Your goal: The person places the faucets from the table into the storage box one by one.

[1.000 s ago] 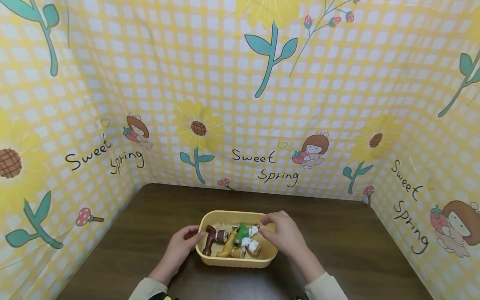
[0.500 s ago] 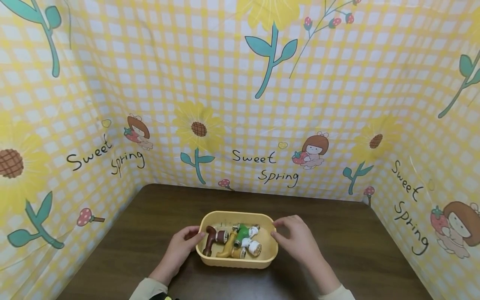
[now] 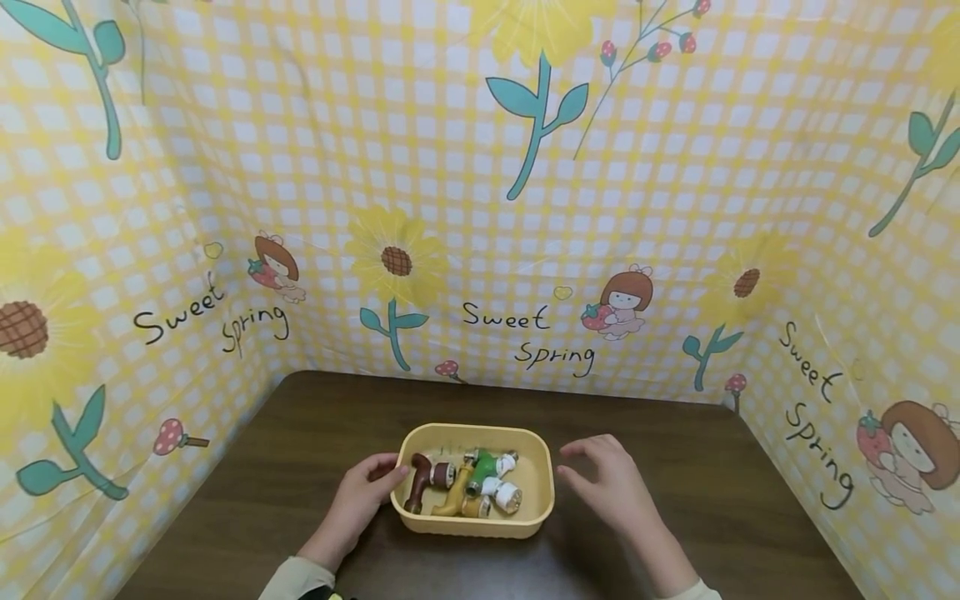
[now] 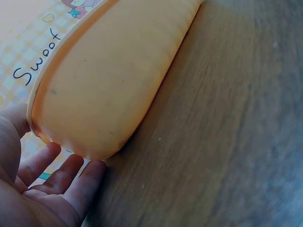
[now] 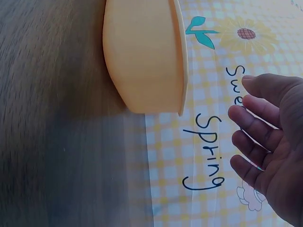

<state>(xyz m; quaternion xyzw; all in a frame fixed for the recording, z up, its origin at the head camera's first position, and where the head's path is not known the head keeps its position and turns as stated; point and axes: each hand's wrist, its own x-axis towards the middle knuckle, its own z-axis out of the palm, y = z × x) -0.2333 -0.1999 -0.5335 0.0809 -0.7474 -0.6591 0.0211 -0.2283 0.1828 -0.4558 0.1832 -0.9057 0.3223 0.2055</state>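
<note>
A yellow plastic bin sits on the table in the head view, with small taps lying in it. A dark red tap is at its left, a yellow tap near its middle, and a green tap with white parts lies right of that. My left hand grips the bin's left end, thumb at the rim and fingertips against the outer wall in the left wrist view. To the right of the bin, my right hand is held apart from it, fingers loosely bent and holding nothing.
The dark wooden table has rounded back corners. A yellow checked cloth with flowers and lettering hangs behind the table and along both sides.
My right hand has come out from over the bin's right end and moved right, away from its rim. My left hand keeps its place on the bin, and the taps lie as before.
</note>
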